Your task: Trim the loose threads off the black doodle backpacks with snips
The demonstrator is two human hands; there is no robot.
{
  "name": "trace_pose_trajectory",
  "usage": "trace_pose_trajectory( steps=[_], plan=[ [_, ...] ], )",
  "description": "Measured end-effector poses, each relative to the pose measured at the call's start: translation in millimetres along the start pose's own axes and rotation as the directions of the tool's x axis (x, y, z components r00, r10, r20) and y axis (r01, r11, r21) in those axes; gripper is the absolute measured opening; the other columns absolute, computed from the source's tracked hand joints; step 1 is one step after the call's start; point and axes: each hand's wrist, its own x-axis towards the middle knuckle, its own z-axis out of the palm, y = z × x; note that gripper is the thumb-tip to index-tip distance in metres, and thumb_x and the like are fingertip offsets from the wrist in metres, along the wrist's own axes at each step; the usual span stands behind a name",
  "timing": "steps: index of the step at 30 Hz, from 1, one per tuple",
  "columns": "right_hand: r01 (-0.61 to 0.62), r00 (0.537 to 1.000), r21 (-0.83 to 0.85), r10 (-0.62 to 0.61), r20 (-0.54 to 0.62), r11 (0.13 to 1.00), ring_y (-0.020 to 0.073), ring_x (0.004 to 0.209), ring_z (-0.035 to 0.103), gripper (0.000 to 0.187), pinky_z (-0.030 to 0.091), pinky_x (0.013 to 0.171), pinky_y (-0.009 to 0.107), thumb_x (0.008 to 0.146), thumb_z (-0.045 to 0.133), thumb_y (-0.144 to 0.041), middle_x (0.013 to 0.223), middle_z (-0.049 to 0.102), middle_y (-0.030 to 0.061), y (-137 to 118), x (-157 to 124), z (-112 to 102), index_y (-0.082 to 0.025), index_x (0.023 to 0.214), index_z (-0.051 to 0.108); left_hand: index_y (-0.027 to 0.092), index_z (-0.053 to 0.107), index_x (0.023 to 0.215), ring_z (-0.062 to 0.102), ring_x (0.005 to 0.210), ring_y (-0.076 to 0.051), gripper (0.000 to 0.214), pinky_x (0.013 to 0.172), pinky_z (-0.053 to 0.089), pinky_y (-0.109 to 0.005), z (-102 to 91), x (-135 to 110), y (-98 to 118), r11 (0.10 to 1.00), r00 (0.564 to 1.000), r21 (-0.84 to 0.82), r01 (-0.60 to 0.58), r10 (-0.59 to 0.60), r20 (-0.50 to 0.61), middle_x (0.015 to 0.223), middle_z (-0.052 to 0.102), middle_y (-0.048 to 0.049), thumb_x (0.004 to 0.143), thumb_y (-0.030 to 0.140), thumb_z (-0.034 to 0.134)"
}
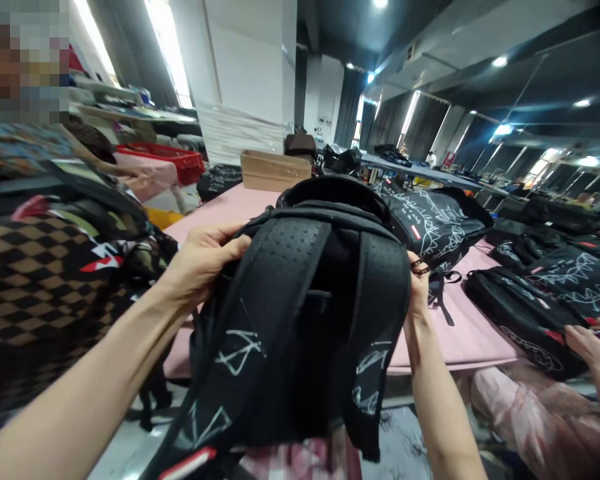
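Note:
A black backpack [290,267] with white scribbled drawings hangs in front of me, its two shoulder straps facing me. My left hand [213,257] is closed on its upper left edge, thumb on top and the other fingers hidden behind. On the upper right edge, my right hand [419,283] grips the same bag, most of its fingers out of sight behind it. Right behind it, another black backpack [430,223] with white scribbles and a red label lies on the pink table [473,327].
At the right, a co-worker's hands [583,343] touch a black bag [525,320] near more scribbled bags. A cardboard box [275,170] stands at the table's back, near a red crate [160,159]. Brown checkered bags [35,287] and another person [25,143] are at the left.

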Motion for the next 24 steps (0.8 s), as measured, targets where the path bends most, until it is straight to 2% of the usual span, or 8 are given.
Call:
trace_pose_trajectory(
  steps=[2,4,7,9,16,20,22,24],
  plan=[
    [0.074,0.997,0.016,-0.074,-0.031,0.997,0.0137,0.062,0.054,0.022,0.046,0.061,0.026,0.06,0.07,-0.034,0.069,0.063,-0.0007,1.5,-3.3,-3.0,-0.018,0.074,0.066,0.018,0.062,0.115,0.062,0.084,-0.026,0.068,0.071,0.053,-0.036,1.8,-4.2,-4.1,0.993,0.99,0.006,-0.122,0.121,0.07,0.096,0.07,-0.0048,0.061,0.06,0.068],
    [0.056,0.998,0.006,-0.056,-0.035,0.998,0.0138,0.062,0.053,0.02,0.045,0.061,0.026,0.061,0.069,-0.033,0.068,0.062,-0.0006,15.3,-10.2,-5.7,-0.017,0.073,0.066,0.015,0.064,0.11,0.06,0.094,-0.029,0.073,0.08,0.051,-0.038,3.4,-7.2,-23.4,0.985,0.979,0.018,-0.17,0.167,0.115,0.101,0.069,-0.0081,0.06,0.068,0.064],
    [-0.006,0.998,-0.036,0.008,0.065,0.999,0.0121,0.057,0.049,0.016,0.041,0.055,0.023,0.064,0.068,-0.032,0.062,0.058,-0.0017,34.6,-20.4,-5.6,-0.016,0.068,0.065,0.013,0.065,0.108,0.055,0.106,-0.031,0.075,0.093,0.044,-0.039,0.3,-11.4,-54.0,0.988,0.987,0.04,-0.146,0.143,0.078,0.109,0.066,-0.0104,0.062,0.072,0.058],
    [-0.008,0.992,-0.032,0.012,0.124,0.999,0.0114,0.057,0.048,0.014,0.038,0.054,0.022,0.065,0.068,-0.03,0.062,0.057,-0.0023,37.8,-24.4,-2.9,-0.016,0.066,0.064,0.014,0.063,0.11,0.054,0.109,-0.031,0.075,0.096,0.041,-0.039,-6.3,-15.3,-63.9,0.991,0.991,0.043,-0.123,0.121,0.057,0.113,0.064,-0.0106,0.063,0.072,0.057],
    [-0.005,0.999,0.021,0.004,0.048,1.0,0.0129,0.061,0.053,0.018,0.042,0.057,0.023,0.061,0.072,-0.028,0.066,0.062,-0.0013,33.3,-33.8,2.2,-0.017,0.074,0.069,0.013,0.068,0.098,0.057,0.1,-0.027,0.066,0.09,0.042,-0.034,-20.3,-26.5,-65.3,0.983,0.979,-0.057,-0.174,0.179,0.098,0.106,0.065,-0.0102,0.061,0.068,0.062],
    [-0.055,0.997,0.036,0.053,0.058,0.998,0.0132,0.059,0.054,0.021,0.044,0.058,0.025,0.059,0.073,-0.03,0.067,0.064,-0.0005,33.7,-32.3,1.7,-0.016,0.074,0.069,0.011,0.067,0.097,0.059,0.08,-0.023,0.064,0.074,0.047,-0.033,-16.6,-25.7,-64.9,0.983,0.989,-0.165,-0.075,0.094,0.11,0.09,0.067,-0.0088,0.06,0.064,0.066],
    [-0.056,0.997,-0.02,0.056,0.052,0.998,0.0152,0.062,0.056,0.023,0.046,0.06,0.027,0.057,0.073,-0.031,0.068,0.065,0.0007,31.5,-29.7,-1.8,-0.016,0.075,0.069,0.012,0.067,0.096,0.059,0.083,-0.024,0.062,0.077,0.047,-0.035,-18.4,-28.0,-68.9,0.985,0.991,-0.15,-0.084,0.098,0.088,0.091,0.067,-0.0093,0.062,0.063,0.066],
    [-0.014,1.0,-0.12,0.014,0.0,0.993,0.0185,0.07,0.059,0.026,0.047,0.065,0.029,0.056,0.071,-0.031,0.076,0.068,0.0028,30.6,-33.3,-10.6,-0.016,0.078,0.07,0.013,0.066,0.099,0.057,0.097,-0.027,0.059,0.088,0.043,-0.038,-24.5,-36.3,-83.3,0.982,0.983,-0.049,-0.18,0.182,0.034,0.102,0.066,-0.0109,0.064,0.061,0.064]
  ],
)
